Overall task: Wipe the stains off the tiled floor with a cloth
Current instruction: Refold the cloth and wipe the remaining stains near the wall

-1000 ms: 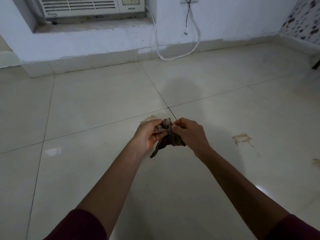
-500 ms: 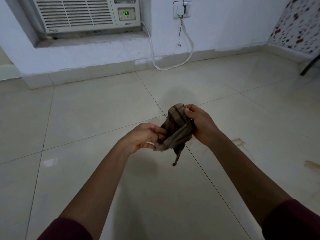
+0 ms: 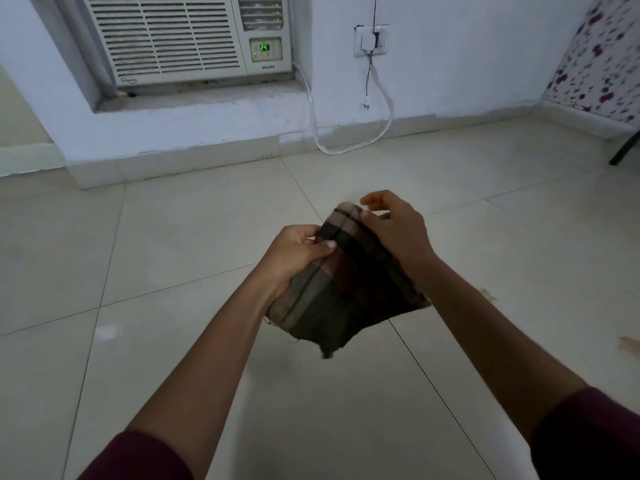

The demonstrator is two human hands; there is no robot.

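Note:
A dark checked cloth (image 3: pixel 346 289) is spread in the air between both hands, above the cream tiled floor (image 3: pixel 173 237). My left hand (image 3: pixel 294 258) grips its left edge with the thumb on top. My right hand (image 3: pixel 391 226) pinches the cloth's upper right edge, index finger lifted. One corner of the cloth hangs down towards the floor. Brown stains show on the tiles at the right: one (image 3: pixel 486 294) beside my right forearm and one (image 3: pixel 628 342) at the frame's edge.
A window air conditioner (image 3: pixel 180 36) sits in the white wall ahead, with a white cable (image 3: pixel 349 147) looping down to the floor from a wall socket (image 3: pixel 371 40). A patterned surface (image 3: pixel 602 57) and a dark leg (image 3: pixel 625 147) stand at the far right.
The bunched cloth has been opened out into a wider sheet between my hands. Both hands rose and the view tilted up towards the wall.

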